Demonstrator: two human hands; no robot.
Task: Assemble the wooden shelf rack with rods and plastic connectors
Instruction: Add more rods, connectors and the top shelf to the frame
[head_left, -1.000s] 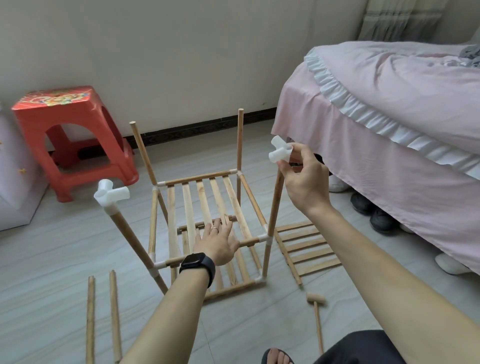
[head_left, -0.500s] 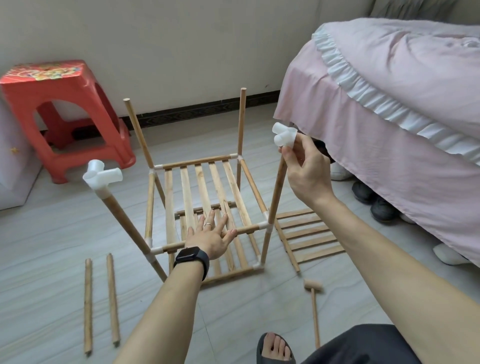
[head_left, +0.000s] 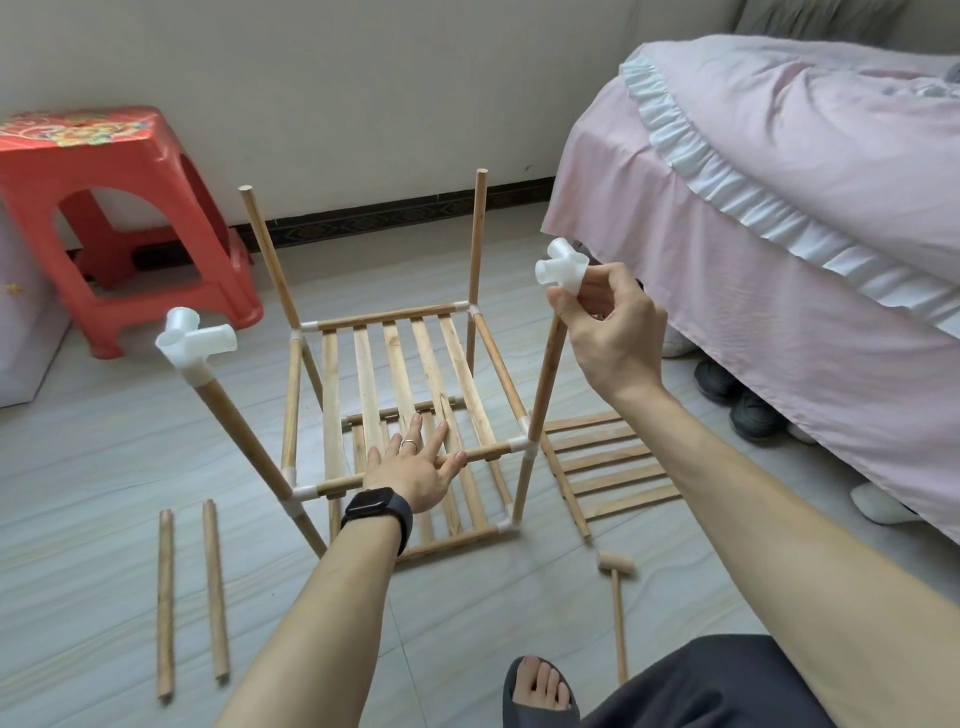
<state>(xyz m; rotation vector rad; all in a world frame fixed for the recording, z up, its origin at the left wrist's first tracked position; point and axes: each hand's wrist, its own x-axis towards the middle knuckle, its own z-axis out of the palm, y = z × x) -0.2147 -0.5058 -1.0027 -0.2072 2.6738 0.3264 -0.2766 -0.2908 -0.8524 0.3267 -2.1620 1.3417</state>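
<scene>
Still capping the front-right rod (head_left: 544, 384).
Right hand (head_left: 613, 332) keeps pinching the three-way connector (head_left: 563, 267) at the rod's top, barely moved, seemingly unseated; left hand (head_left: 415, 465) presses flat, fingers spread, on the slatted shelf (head_left: 431, 364).

A red plastic stool (head_left: 130, 171) stands at the floor's (head_left: 467, 623) far left, close to the wall, its top printed in a bright pattern. Just left of it sits a pale box (head_left: 21, 332), cut off at the edge. A dark baseboard (head_left: 389, 221) runs along the wall. On the right is a bed (head_left: 779, 171) draped in pink with a white ruffle (head_left: 727, 202); dark shoes (head_left: 737, 395) poke out beneath it.
</scene>
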